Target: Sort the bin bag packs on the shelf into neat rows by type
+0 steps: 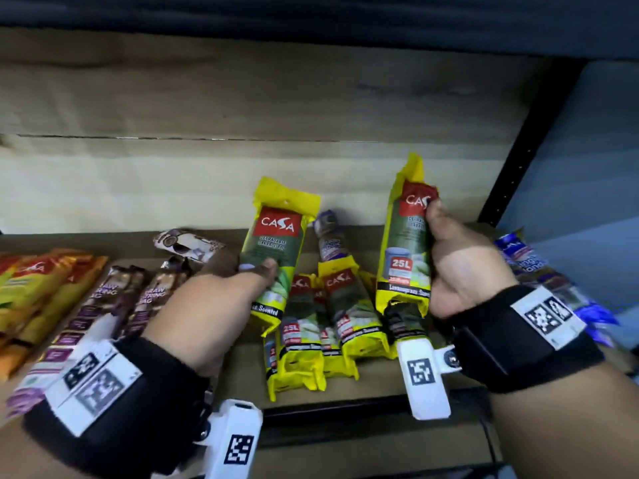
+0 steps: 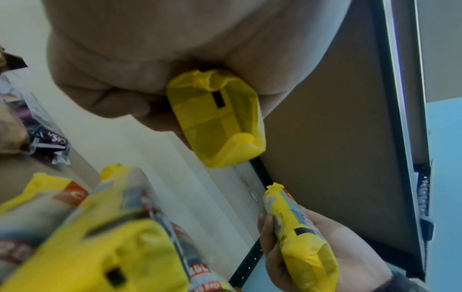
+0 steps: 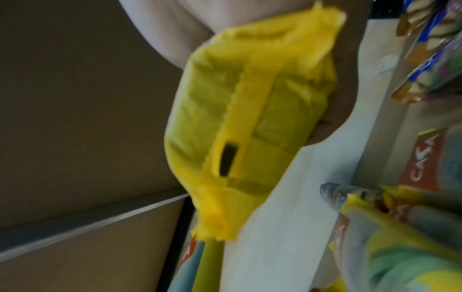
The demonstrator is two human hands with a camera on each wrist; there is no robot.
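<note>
My left hand (image 1: 242, 274) grips a yellow bin bag pack (image 1: 276, 250) with a red CASA label, lifted off the shelf; the same pack (image 2: 220, 118) fills the left wrist view. My right hand (image 1: 449, 257) holds a second yellow 25L pack (image 1: 403, 243) upright, thumb across its red label; the right wrist view shows this pack (image 3: 245, 110) from its seamed back. Below them several matching yellow packs (image 1: 332, 323) lie side by side on the brown shelf board (image 1: 373, 378). A grey-purple pack (image 1: 328, 236) stands behind them.
Brown drawstring-bag packs (image 1: 138, 299) and orange packs (image 1: 38, 288) lie in rows at the left. Blue packs (image 1: 539, 271) sit at the far right by the black upright (image 1: 529, 143). A crumpled white-purple pack (image 1: 186, 243) lies near the back wall.
</note>
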